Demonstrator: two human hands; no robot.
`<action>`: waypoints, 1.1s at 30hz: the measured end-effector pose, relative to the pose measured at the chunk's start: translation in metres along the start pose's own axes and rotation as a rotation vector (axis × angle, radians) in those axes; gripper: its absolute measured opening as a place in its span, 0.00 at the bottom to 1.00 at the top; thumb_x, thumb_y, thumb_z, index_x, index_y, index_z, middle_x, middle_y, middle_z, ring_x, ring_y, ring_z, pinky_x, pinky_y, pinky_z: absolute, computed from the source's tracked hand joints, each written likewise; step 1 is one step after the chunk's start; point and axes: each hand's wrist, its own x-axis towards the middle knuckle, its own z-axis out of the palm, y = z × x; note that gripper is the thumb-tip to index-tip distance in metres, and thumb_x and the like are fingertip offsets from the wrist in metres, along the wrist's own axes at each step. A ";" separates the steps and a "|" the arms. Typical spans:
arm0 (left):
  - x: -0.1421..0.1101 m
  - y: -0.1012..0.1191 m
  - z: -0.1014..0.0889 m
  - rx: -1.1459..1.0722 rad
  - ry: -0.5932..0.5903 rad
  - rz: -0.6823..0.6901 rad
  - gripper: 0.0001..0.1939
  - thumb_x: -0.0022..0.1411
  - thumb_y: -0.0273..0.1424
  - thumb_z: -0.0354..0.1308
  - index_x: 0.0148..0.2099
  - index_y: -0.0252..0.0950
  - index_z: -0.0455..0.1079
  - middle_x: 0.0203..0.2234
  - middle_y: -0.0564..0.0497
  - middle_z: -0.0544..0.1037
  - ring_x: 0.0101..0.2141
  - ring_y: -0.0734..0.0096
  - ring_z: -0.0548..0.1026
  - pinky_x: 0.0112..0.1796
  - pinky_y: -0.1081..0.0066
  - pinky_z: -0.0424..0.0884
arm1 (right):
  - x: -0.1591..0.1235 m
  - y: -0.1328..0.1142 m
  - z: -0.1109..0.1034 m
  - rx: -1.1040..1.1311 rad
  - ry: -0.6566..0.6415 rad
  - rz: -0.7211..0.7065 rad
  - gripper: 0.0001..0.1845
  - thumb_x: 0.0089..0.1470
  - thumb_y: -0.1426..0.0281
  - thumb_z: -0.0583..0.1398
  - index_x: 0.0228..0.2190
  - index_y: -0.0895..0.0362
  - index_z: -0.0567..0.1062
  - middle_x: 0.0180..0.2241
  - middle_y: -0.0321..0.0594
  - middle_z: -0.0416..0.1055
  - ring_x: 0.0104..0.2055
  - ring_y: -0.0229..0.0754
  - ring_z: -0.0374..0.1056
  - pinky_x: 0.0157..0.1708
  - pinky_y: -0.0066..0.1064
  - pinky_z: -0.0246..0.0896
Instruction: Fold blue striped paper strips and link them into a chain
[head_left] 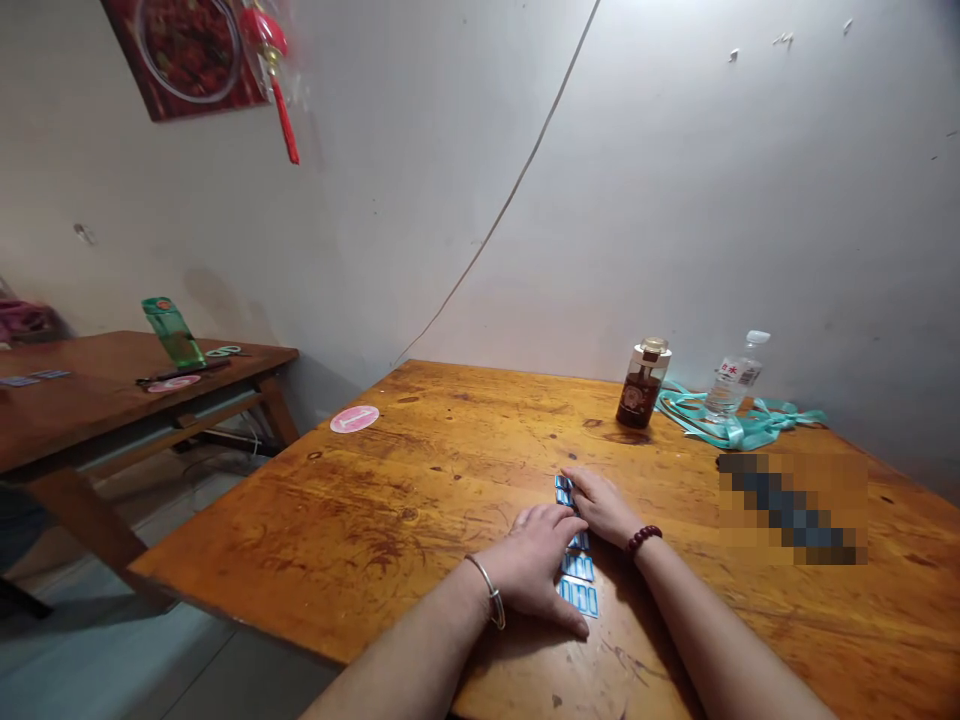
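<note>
Blue-and-white cards (578, 568) line up beside the near edge of a table (450, 430), their row running toward the far edge. The left hand (529, 555) lies across the middle, thumb spread, fingers loose; the right hand (598, 505), nearer the row's far end, touches its right side, any grip hidden.

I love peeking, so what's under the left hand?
Blue-and-white cards on the wooden table peek out past the left hand, partly covered by it. Whatever else the hand covers can't be seen.
</note>
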 end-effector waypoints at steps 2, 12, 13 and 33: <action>0.001 -0.001 0.000 -0.003 0.003 -0.038 0.43 0.33 0.48 0.60 0.53 0.40 0.53 0.49 0.45 0.58 0.48 0.54 0.56 0.48 0.57 0.50 | -0.005 -0.001 -0.003 -0.007 -0.033 -0.032 0.18 0.49 0.74 0.48 0.42 0.55 0.68 0.43 0.40 0.67 0.45 0.40 0.60 0.44 0.31 0.50; 0.003 -0.008 0.002 0.060 0.107 -0.246 0.29 0.40 0.41 0.58 0.46 0.39 0.57 0.42 0.47 0.63 0.43 0.58 0.60 0.43 0.61 0.56 | -0.026 -0.014 -0.021 0.141 -0.126 -0.099 0.16 0.50 0.73 0.48 0.36 0.57 0.73 0.35 0.43 0.70 0.39 0.41 0.62 0.41 0.32 0.53; 0.003 -0.009 0.003 0.073 0.120 -0.249 0.28 0.41 0.39 0.57 0.46 0.39 0.57 0.41 0.47 0.63 0.42 0.59 0.61 0.43 0.62 0.56 | -0.028 -0.015 -0.021 0.190 -0.143 -0.104 0.16 0.50 0.72 0.48 0.35 0.58 0.73 0.35 0.43 0.70 0.38 0.41 0.63 0.40 0.32 0.54; 0.013 -0.026 0.003 0.105 0.172 -0.277 0.14 0.55 0.34 0.44 0.29 0.34 0.70 0.27 0.48 0.72 0.30 0.70 0.66 0.31 0.73 0.58 | -0.039 -0.026 -0.043 0.380 -0.303 0.056 0.16 0.49 0.62 0.49 0.26 0.58 0.71 0.24 0.36 0.68 0.27 0.36 0.61 0.27 0.26 0.54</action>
